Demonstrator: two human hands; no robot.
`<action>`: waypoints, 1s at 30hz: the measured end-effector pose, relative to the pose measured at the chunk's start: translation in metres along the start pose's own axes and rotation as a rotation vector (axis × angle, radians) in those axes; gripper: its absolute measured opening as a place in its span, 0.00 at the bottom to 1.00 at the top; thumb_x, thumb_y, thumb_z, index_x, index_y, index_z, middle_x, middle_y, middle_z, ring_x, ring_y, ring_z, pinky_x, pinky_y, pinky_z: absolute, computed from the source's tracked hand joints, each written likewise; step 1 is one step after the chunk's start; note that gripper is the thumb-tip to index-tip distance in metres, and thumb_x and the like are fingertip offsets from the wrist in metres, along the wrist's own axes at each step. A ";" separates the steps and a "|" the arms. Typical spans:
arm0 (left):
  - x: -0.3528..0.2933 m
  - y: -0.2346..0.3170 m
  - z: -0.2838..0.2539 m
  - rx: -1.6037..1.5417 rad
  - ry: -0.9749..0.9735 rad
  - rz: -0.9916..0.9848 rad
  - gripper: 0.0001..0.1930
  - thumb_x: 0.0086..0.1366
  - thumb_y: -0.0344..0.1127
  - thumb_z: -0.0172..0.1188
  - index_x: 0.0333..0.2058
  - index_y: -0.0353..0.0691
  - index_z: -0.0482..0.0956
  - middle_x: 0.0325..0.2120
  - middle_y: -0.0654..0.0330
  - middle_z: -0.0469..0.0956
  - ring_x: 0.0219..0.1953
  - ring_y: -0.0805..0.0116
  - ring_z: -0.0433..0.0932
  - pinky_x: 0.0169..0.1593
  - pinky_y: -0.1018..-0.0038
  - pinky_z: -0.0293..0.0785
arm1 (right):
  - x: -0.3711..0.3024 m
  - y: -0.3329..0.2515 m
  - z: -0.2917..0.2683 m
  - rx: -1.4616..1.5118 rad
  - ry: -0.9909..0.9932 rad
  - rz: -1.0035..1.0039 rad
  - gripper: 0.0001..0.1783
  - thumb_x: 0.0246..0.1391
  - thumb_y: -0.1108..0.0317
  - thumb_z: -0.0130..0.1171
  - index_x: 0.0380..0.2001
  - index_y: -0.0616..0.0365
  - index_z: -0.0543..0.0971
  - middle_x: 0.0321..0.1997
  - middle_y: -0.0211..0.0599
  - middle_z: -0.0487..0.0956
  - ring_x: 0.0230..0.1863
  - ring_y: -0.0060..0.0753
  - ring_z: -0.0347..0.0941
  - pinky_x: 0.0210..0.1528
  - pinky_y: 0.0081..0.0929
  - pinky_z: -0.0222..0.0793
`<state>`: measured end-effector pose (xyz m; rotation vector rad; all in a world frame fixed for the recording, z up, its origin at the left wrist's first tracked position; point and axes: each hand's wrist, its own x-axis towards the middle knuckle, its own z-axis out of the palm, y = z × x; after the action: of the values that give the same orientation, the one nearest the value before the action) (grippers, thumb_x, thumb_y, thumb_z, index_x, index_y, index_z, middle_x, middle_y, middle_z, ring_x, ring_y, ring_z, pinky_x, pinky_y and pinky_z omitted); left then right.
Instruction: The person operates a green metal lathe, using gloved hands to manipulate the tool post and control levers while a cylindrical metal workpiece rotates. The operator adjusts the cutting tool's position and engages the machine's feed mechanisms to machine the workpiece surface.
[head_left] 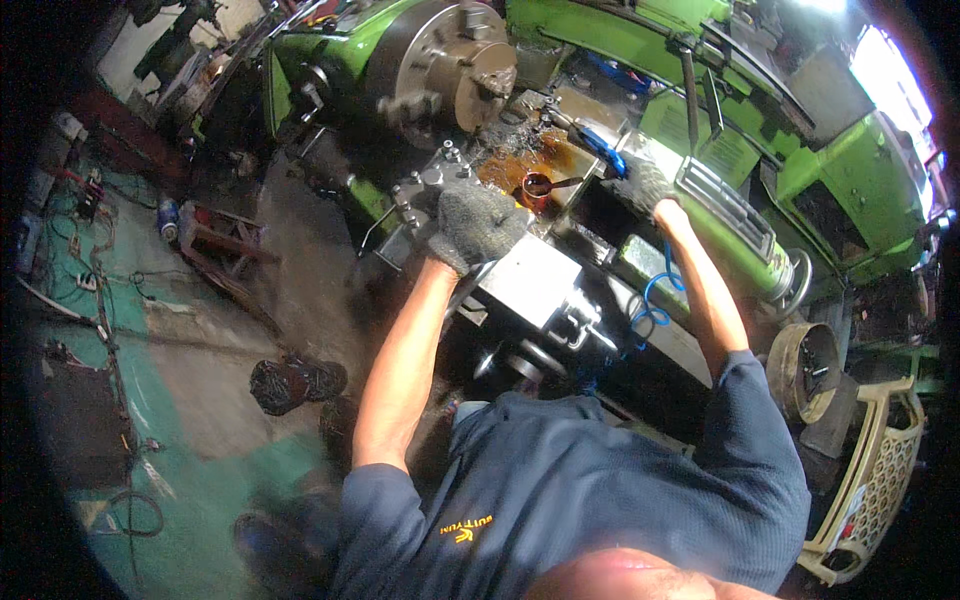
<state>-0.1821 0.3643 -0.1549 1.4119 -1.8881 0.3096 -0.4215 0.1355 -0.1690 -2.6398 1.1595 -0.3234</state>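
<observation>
My right hand (648, 187), in a grey work glove, is wrapped round a blue air blow gun (600, 150). The gun's nozzle reaches left toward the lathe chuck (440, 75) and the heap of metal shavings (505, 140). My left hand (482, 226), gloved too, is closed beside the bolted tool post (418, 190), above the bare metal carriage top (532, 280). A small yellow-orange spot shows at its fingertips, but what it holds is hidden. Between the hands stands a red cup (536, 198) with a dark handle leaning out of it.
A blue coiled hose (655, 290) hangs below my right forearm. The green lathe (735, 225) carries a handwheel (797, 283) at right. A round metal drum (803, 370) and a cream grille (875, 480) stand lower right. Cables and a black bag (290, 383) lie on the left floor.
</observation>
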 end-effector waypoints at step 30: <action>-0.003 -0.008 0.010 0.069 0.079 0.065 0.15 0.58 0.49 0.59 0.16 0.51 0.78 0.16 0.58 0.76 0.20 0.56 0.76 0.27 0.55 0.67 | 0.041 -0.033 0.006 -0.067 -0.094 0.168 0.27 0.50 0.49 0.68 0.47 0.56 0.84 0.45 0.59 0.83 0.51 0.59 0.79 0.55 0.51 0.73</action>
<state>-0.1790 0.3581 -0.1655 1.3646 -1.8771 0.4596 -0.3698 0.1268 -0.1606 -2.5604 1.3713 -0.1295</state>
